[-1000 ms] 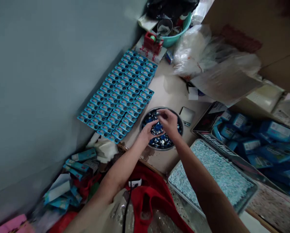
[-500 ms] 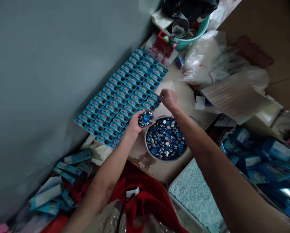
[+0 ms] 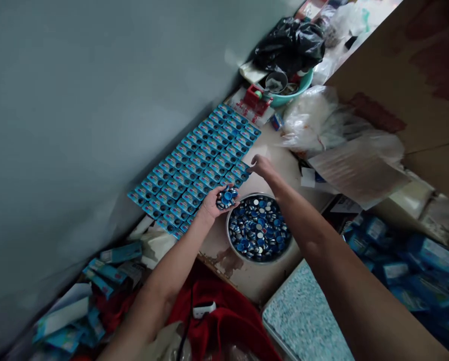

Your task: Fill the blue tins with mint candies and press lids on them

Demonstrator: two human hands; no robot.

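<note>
The left hand (image 3: 211, 202) cups blue caps (image 3: 228, 196) beside a bowl (image 3: 261, 262), and the right hand (image 3: 261, 166) is by blue cards (image 3: 199, 170), but I can't tell if it holds anything.

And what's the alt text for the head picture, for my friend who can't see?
A person's left hand holds blue-and-silver caps near a bowl of more caps. The right hand is at the edge of rows of blue packs.

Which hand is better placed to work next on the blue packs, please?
Right, I think: the right hand is at the edge of the blue packs, while the left hand is occupied, cradling many caps.
</note>
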